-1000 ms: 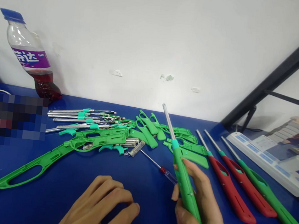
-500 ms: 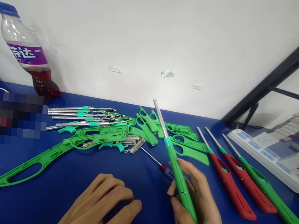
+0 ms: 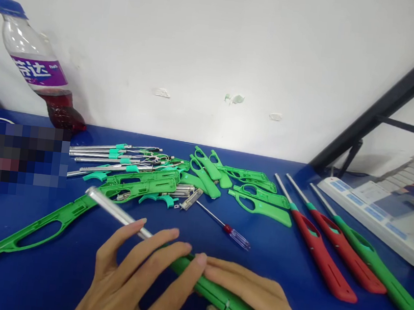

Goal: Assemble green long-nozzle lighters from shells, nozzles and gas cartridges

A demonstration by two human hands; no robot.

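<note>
A green gas lighter (image 3: pixel 226 301) with a long metal barrel lies slantwise in both hands, its tip pointing up and left. Around its handle my right hand (image 3: pixel 257 293) is closed, thumb below and fingers on top. My left hand (image 3: pixel 138 278) lies over the barrel and the front of the body, fingers bent across them; the trigger area is hidden. Beyond the hands lies a screwdriver (image 3: pixel 233 234) with a clear and red handle. An open green casing half (image 3: pixel 63 219) rests to the left of the lighter.
Metal barrels with wires (image 3: pixel 110 157) are heaped at the back left, beside green casing halves (image 3: pixel 264 210) and small fuel tanks (image 3: pixel 192 199). Red lighters (image 3: pixel 328 266) and a green one (image 3: pixel 383 267) lie at right near a power strip (image 3: pixel 370 216). A drink bottle (image 3: pixel 40 68) stands back left.
The lighter has swung from steep to flatter, its tip now further left and lower. My left hand has come onto it from the table. The screwdriver now shows fully.
</note>
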